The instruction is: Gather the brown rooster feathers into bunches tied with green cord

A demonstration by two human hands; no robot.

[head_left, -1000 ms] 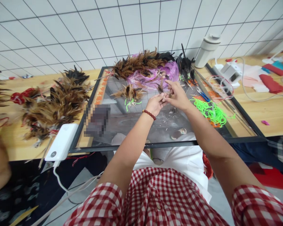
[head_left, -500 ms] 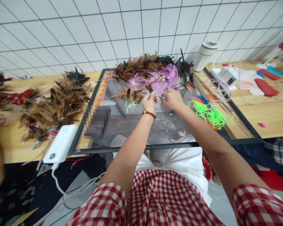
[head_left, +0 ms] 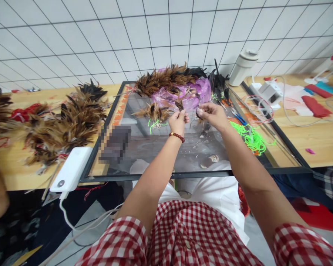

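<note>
My left hand [head_left: 179, 121], with a bead bracelet at the wrist, is closed on a small brown feather [head_left: 179, 105] that stands up from its fingertips. To its right, my right hand [head_left: 214, 113] pinches a small dark tuft [head_left: 198, 113], which looks like a feather; the fingers partly hide it. Both hands are apart above a glass panel [head_left: 152, 147] with a black frame. Just behind them lies a purple plastic bag [head_left: 202, 90] with loose feathers in it. A small feather bundle [head_left: 154, 111] tied with green cord rests left of my left hand.
A long brown feather garland [head_left: 163, 79] lies at the back, black feathers [head_left: 218, 85] beside it. Green cord [head_left: 251, 138] and blue-handled pliers [head_left: 240, 117] are at right. Near the wall stands a white tumbler [head_left: 242, 66]. More feather garland [head_left: 72, 122] and a white power bank [head_left: 72, 168] are left.
My hands have moved apart, the right one going right and turning up. The feather in my left hand and the dark tuft in my right now show more clearly.
</note>
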